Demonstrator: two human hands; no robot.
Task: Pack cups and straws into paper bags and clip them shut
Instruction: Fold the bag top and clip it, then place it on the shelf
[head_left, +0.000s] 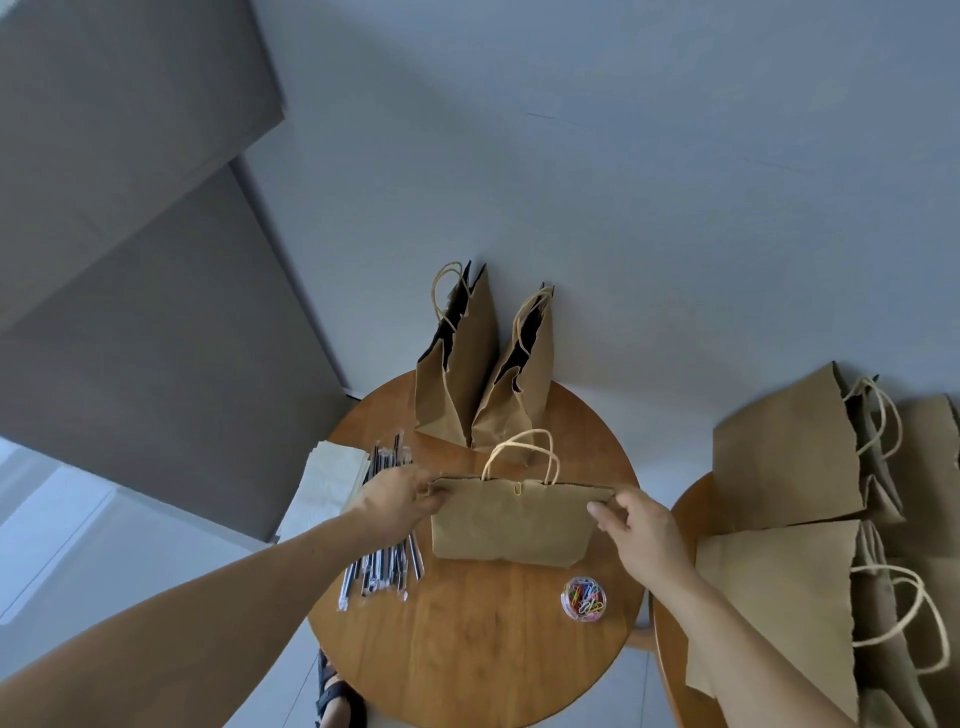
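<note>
Brown paper bag (511, 525) at the middle of the round bench (467, 649), mouth pressed flat and pinned by one yellow clip (518, 489) at the rim. Pinched at its top left corner by the left hand (400, 499) and at its top right corner by the right hand (636, 525), both curled onto the paper, nothing else held. Resting on the wood or lifted just clear of it: cannot tell.

Probably light and thin, stiff only along the folds. Quick to crease, and likely to tear at the toothed rim if tugged apart. Best taken as now, by the top corners close to the rim, or from beneath if loaded. Single clip likely to slide off under a sideways pull, so gentle handling advised.

Nothing visible of the contents; no cups in sight anywhere. Left fingertips hidden behind the corner. Straws (384, 561) in wrappers just left of the bag, partly covered by the left wrist. Pale flat stack (332, 483) beyond them, napkins or paper, hard to say. Tub (583, 597) of coloured clips near the right wrist. Two open bags (457, 374) upright at the far edge, dark inside. More bags (779, 457) on a second bench (667, 675) at right, cut off by the frame.
</note>
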